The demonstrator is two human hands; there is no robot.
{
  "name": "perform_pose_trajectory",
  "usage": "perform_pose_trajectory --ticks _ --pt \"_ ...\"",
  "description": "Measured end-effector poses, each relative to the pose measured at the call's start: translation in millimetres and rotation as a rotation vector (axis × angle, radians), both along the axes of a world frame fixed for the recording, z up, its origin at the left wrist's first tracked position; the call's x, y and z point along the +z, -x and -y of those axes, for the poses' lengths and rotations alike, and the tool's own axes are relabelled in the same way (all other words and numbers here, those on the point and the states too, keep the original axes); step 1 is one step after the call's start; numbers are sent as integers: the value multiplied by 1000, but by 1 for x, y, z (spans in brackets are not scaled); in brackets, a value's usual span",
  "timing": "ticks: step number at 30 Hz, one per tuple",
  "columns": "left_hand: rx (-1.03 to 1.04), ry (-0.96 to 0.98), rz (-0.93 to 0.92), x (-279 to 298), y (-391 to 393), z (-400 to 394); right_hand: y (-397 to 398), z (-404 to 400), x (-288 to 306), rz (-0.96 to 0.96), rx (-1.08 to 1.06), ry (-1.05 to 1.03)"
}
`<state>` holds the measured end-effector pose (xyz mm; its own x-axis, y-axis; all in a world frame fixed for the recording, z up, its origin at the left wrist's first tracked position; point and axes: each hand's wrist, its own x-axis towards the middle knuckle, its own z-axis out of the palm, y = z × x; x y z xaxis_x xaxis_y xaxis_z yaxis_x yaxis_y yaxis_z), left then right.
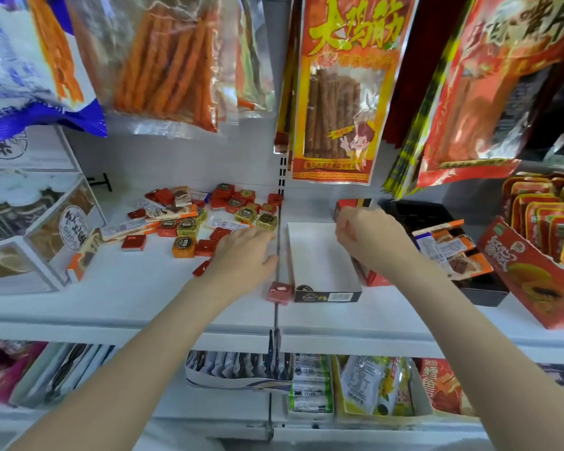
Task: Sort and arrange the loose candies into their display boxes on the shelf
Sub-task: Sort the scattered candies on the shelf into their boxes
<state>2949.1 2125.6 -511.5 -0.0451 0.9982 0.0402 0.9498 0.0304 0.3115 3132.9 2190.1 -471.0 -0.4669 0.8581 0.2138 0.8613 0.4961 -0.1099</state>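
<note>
Box [319, 255] (white inside) sits btwn hands, bare shelf [127, 288] in front.

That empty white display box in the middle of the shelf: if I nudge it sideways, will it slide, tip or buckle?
The display box looks like thin cardboard and holds nothing, so it is probably very light and should slide readily on the smooth shelf. Its walls are low and its base broad, so tipping seems unlikely. The open top may let a wall flex if pressed hard.

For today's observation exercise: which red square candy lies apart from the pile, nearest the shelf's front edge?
The red square candy touching the empty white display box's front left corner; the other red squares lie farther back.
</note>
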Motion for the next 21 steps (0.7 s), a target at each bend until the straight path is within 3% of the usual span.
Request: perform_pose_trajectory --ticks 3,7,13,17,21 --pt "21 94 -25 -7 27 11 41 -6 -11 -132 234 224" --pt "1 128 11 -9 50 23 96 -35 -36 7 321 283" --pt "10 105 13 -6 67 20 136 -59 -49 223 295 108" --pt "14 155 -15 -6 76 15 146 -67 -46 425 383 140" --pt "0 172 -26 -5 83 13 148 -66 -34 382 415 228"
